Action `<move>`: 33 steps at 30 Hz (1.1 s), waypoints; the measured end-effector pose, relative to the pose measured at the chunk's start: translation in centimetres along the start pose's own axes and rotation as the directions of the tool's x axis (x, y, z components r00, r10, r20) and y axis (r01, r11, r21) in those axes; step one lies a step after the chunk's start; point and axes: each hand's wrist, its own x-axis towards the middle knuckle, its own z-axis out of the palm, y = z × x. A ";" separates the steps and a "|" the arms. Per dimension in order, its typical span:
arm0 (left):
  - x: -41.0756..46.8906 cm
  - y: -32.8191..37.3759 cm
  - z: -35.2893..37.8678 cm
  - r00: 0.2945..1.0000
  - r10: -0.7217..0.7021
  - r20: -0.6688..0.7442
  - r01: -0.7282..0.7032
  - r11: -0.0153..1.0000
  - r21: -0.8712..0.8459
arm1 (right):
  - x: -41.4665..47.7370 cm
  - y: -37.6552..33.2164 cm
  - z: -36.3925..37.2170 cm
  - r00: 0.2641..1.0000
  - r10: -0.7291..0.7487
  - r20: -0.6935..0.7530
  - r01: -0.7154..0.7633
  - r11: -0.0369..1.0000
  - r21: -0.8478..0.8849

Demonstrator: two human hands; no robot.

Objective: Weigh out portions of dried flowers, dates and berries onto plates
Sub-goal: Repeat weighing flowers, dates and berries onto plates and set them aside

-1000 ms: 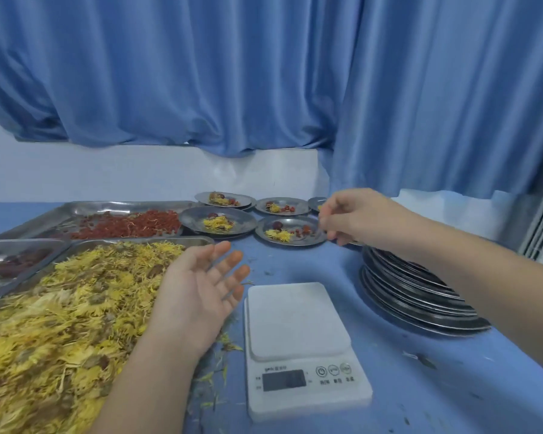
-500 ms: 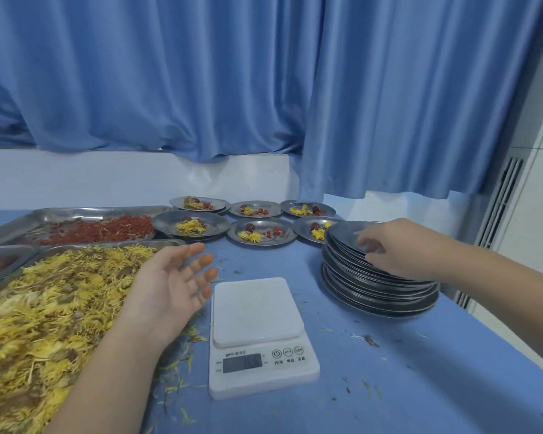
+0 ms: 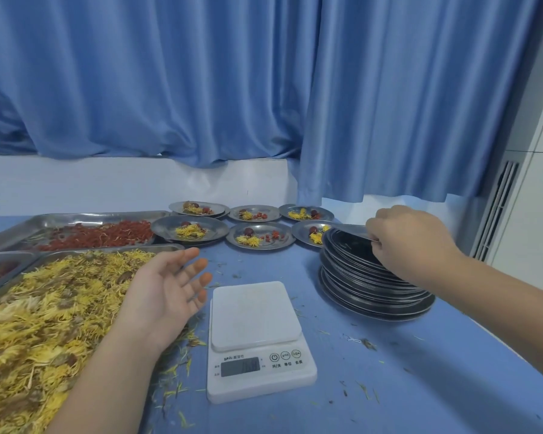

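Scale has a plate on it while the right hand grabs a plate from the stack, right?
No. The head view shows the scale bare, with nothing on it. The right hand does grip the top plate of the stack.

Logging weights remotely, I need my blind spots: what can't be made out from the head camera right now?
Scale display: head view, digits blurred, unreadable.
Right hand grip on the top plate: head view, contact hidden behind its knuckles.
Left tray: head view, cut off by the left edge.
Plate stack: rims too fine to count.
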 end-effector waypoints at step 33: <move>-0.3 0.8 -0.4 0.867 0.289 -0.405 -0.377 0.913 -0.154 | -6.0 -11.8 3.1 0.819 -0.399 -0.412 0.544 0.768 0.338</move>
